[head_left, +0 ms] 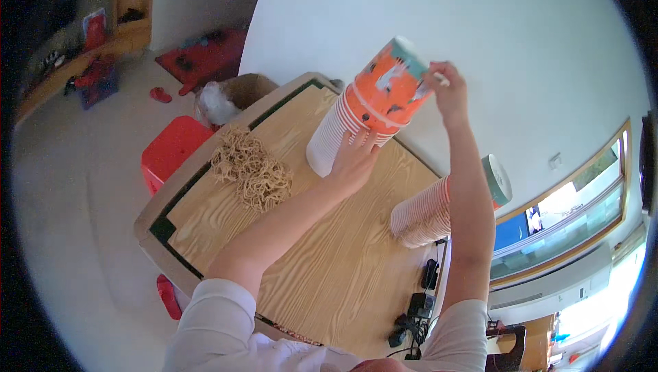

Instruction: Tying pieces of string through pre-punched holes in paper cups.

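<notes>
Hands (353,164) touch a stack of nested paper tubs (373,98), bases upward.

white glare at lower right

I have the left hand (354,164) against the cup stack (329,139), with the right hand (450,94) at the orange cup (385,91) above it. Tan strands (253,170) lie left of both.

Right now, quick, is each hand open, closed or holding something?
Left hand: fingers against the tall cup stack; grip can't be told.
Right hand: fingers bent beside the orange-and-teal cup; grip can't be told.
</notes>
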`<act>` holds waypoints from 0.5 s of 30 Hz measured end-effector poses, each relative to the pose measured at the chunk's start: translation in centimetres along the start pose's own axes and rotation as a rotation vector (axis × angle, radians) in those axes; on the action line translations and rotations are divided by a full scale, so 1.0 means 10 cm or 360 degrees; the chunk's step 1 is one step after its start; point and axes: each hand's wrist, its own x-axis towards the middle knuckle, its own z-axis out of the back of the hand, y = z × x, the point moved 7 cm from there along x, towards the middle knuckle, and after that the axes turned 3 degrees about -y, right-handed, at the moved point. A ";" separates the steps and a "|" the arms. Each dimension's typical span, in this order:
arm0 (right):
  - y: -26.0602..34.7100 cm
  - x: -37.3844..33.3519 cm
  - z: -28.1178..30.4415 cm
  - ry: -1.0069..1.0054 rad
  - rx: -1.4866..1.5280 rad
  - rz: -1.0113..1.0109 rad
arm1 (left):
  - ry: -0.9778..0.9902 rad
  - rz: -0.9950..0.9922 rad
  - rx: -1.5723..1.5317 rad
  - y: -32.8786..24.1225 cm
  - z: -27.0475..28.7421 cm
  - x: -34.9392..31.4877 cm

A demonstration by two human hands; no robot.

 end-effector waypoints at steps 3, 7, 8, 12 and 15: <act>0.60 0.21 0.28 -0.0140 0.0271 -0.0002 | 0.0057 0.0032 0.0009 0.07 0.02 -0.04; 1.40 0.11 0.85 -0.0366 0.0331 0.0282 | 0.0028 0.0128 -0.0238 0.14 0.11 -0.22; 1.56 -0.10 0.96 -0.0430 0.0222 0.0261 | -0.0050 0.0223 -0.0448 0.20 0.22 -0.31; 1.36 -1.19 1.08 -0.0451 0.0528 -0.0235 | -0.0198 0.0981 -0.1568 0.42 0.84 -0.83; 0.81 -2.29 0.57 -0.0119 0.1084 -0.0843 | -0.0373 0.0728 -0.1759 0.42 1.18 -1.37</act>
